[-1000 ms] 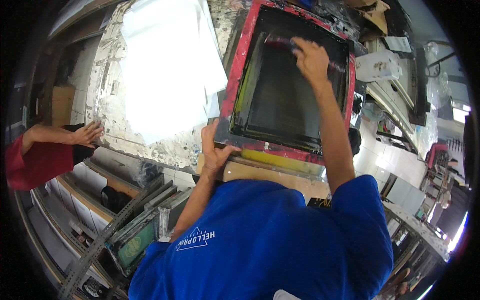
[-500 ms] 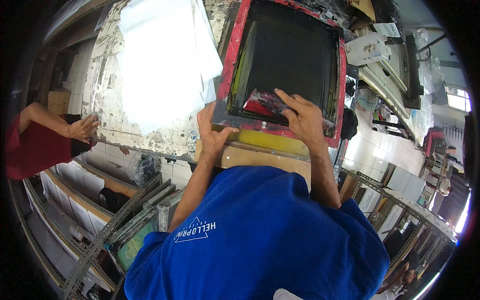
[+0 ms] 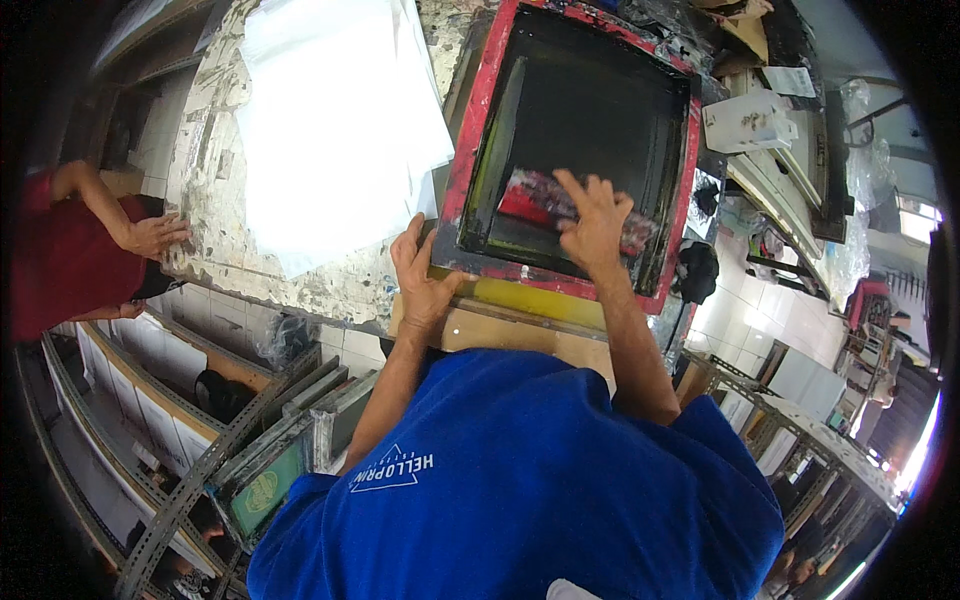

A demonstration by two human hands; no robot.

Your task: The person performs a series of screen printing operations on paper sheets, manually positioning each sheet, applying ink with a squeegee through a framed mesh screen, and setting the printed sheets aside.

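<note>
A screen printing frame with a red, paint-stained border lies tilted on the worktable, its mesh coated in black ink. Across the near part of the mesh lies a squeegee, smeared red and dark. My right hand is closed over its middle, index finger raised, and covers part of it. At the frame's near left corner is my left hand, with fingers spread and thumb by the near edge. Yellow material shows below the frame. A stack of white sheets lies left of it.
A person in a dark red shirt stands at the left, one hand at the edge of the stained worktable. Metal shelving fills the lower left. A white container and a rack stand to the right.
My right hand and the squeegee have shifted slightly right. My left hand's fingers have spread away from the frame's side. The other person's hand has moved a little, and their second hand now shows lower down.
</note>
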